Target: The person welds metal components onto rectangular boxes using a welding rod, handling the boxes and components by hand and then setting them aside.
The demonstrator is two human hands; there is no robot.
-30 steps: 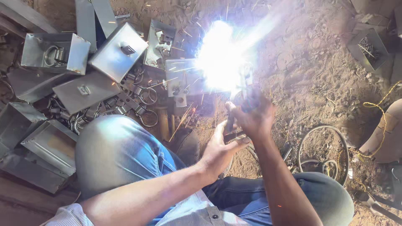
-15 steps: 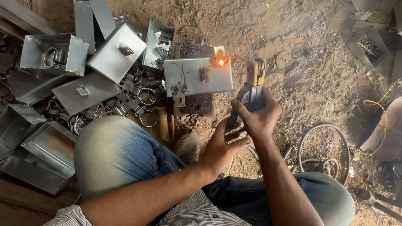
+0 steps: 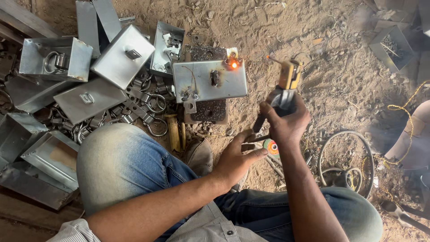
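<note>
Knees: two bent legs in blue jeans [image 3: 121,166] fill the bottom of the view, one on each side of the forearms.
Left hand: the left hand [image 3: 235,157] sits between the knees, fingers half curled, thumb and fingertips touching the lower end of the dark handle; whether it truly grips it I cannot tell.
Right hand: the right hand [image 3: 286,123] is wrapped tight around the welding electrode holder [image 3: 284,87], which has a yellow head and points up and away.
Electrode: a thin electrode rod [image 3: 274,60] sticks out from the yellow head, its tip glowing orange, held just apart from the box.
Workpiece: a flat grey metal box [image 3: 209,80] lies on the dirt floor [image 3: 322,40] just beyond the hands, with a glowing weld spot [image 3: 233,65] at its upper right corner.
Beside it: more metal boxes [image 3: 123,56] and loose steel rings [image 3: 154,105] are heaped to the left.
Right edge: a coiled cable [image 3: 347,157] lies near the right knee.
</note>
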